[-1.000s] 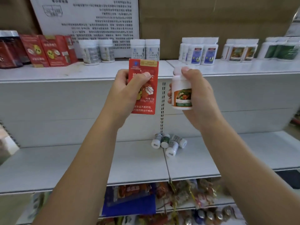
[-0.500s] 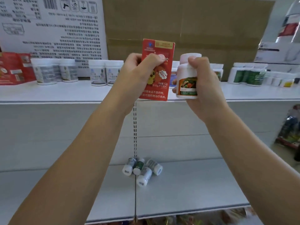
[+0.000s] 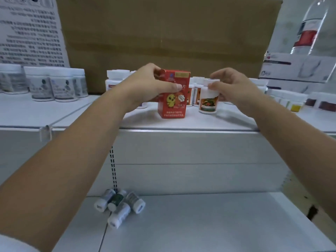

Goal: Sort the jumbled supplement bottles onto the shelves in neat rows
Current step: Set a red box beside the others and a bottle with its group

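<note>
My left hand (image 3: 151,86) grips a red box with a yellow chick (image 3: 172,104), which stands upright on the top shelf (image 3: 181,122). My right hand (image 3: 234,88) holds the cap end of a white bottle with a vegetable label (image 3: 208,100), set on the same shelf just right of the box. Behind them stand rows of white bottles (image 3: 193,93). Several small bottles (image 3: 119,204) lie jumbled on the lower shelf (image 3: 209,224).
White jars (image 3: 58,84) stand in a row at the top shelf's left. More bottles (image 3: 294,102) and white cartons (image 3: 294,70) fill the right. A large cardboard box (image 3: 163,33) stands behind the shelf. A clear water bottle (image 3: 311,26) rises at the upper right.
Both hands moved forward and down onto the top shelf. The red box and the white bottle, held in the air before, now rest on the shelf surface. The camera shifted right and closer.
</note>
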`<state>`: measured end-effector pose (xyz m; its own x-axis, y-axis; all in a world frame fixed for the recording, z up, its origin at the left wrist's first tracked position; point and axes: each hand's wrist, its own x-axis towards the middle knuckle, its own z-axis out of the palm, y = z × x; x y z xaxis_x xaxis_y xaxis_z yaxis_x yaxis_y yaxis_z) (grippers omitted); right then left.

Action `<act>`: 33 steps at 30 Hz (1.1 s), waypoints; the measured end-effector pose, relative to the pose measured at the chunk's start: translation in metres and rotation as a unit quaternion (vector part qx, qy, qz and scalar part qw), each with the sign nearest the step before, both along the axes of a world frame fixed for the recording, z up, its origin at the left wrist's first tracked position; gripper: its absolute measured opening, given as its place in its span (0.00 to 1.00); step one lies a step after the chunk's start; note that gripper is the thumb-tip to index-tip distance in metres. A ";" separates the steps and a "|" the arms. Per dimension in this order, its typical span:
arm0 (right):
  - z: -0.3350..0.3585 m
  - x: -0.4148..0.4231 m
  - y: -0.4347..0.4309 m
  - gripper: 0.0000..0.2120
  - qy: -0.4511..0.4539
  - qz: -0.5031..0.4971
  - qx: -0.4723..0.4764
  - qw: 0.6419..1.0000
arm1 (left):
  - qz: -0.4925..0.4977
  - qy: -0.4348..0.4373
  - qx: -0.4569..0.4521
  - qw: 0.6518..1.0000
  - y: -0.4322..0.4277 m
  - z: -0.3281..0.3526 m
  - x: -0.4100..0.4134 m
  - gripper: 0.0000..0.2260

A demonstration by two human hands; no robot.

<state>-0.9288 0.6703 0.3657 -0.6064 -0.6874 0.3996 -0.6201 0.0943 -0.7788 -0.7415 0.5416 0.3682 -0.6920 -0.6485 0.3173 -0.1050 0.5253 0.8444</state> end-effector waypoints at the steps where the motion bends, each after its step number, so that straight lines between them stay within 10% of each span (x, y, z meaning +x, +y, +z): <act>1: 0.000 -0.004 -0.001 0.10 0.000 0.008 0.008 1.000 | 0.005 0.001 0.007 1.000 -0.002 -0.001 -0.001 0.26; 9: -0.004 -0.012 0.001 0.27 0.100 0.006 0.043 0.994 | 0.002 0.029 0.016 0.999 -0.001 -0.003 -0.005 0.25; 18: 0.001 0.020 0.009 0.21 0.230 0.004 -0.006 0.973 | 0.017 0.036 -0.006 0.999 0.005 0.005 0.017 0.23; 23: 0.000 0.088 -0.006 0.32 0.257 0.160 0.165 0.939 | 0.038 0.065 -0.022 0.997 -0.005 0.015 0.077 0.24; 33: -0.013 0.265 -0.124 0.37 0.374 0.222 0.187 0.881 | 0.122 0.056 -0.021 0.991 -0.091 0.012 0.276 0.26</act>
<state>-0.6635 0.5458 0.3527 0.0920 -0.9589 0.2683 -0.9871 -0.1233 -0.1020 -0.4660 0.4507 0.3804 -0.4752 -0.7773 0.4122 -0.1410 0.5297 0.8364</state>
